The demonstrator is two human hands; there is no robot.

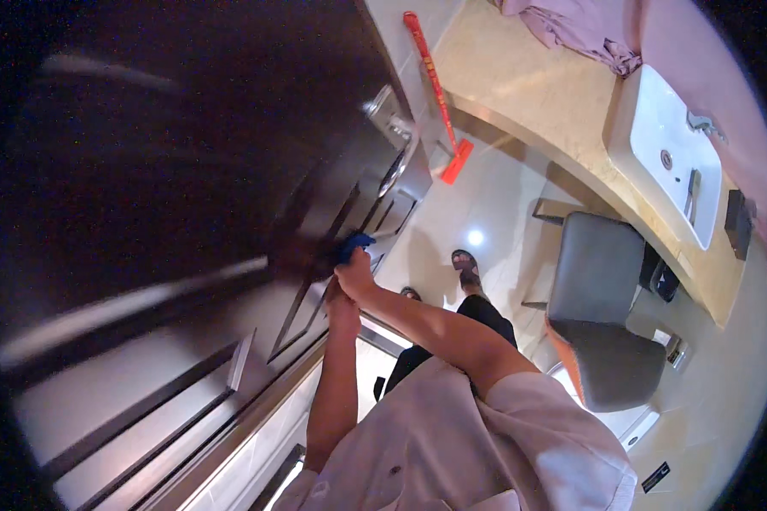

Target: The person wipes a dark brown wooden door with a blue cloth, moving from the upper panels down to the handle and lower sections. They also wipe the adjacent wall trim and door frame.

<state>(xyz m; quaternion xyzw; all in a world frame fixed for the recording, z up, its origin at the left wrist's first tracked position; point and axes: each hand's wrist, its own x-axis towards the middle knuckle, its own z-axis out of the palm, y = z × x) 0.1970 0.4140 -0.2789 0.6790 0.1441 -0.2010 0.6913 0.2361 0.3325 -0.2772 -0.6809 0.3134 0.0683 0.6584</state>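
Note:
A dark panelled door (217,160) fills the left side before me. My right hand (356,274) grips a bunched blue cloth (358,243) close to the door's panel mouldings. Just below it, my left hand (342,306) is pressed up near the right wrist; its fingers are hidden and blurred against the dark surface. Above both hands, the door carries a shiny metal handle (394,171) and a lock plate (390,115).
An orange-red squeegee (455,163) with a long handle leans by the counter (524,83). On that counter stand a white basin (652,121) and a crumpled pink cloth (569,32). A grey chair (594,268) and a toilet (620,421) are at my right.

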